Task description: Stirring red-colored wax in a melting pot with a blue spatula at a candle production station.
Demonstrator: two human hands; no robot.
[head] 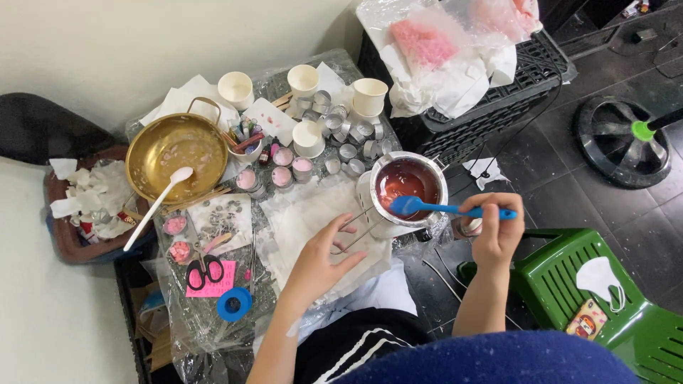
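While right hand (496, 233) grips, blue spatula (448, 208) lies level, blade left

Paper towels (306, 213) left open room near the pitcher (404, 192). Tins (352, 135) and cups (370, 96) crowded the far side, a gold bowl (171, 146) blocked the left, and a crate (491, 99) stood far right.

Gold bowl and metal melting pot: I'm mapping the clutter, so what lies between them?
In the head view, between the gold bowl and the metal melting pot sit small pink-filled candle cups, empty metal tealight cups and white paper towels.
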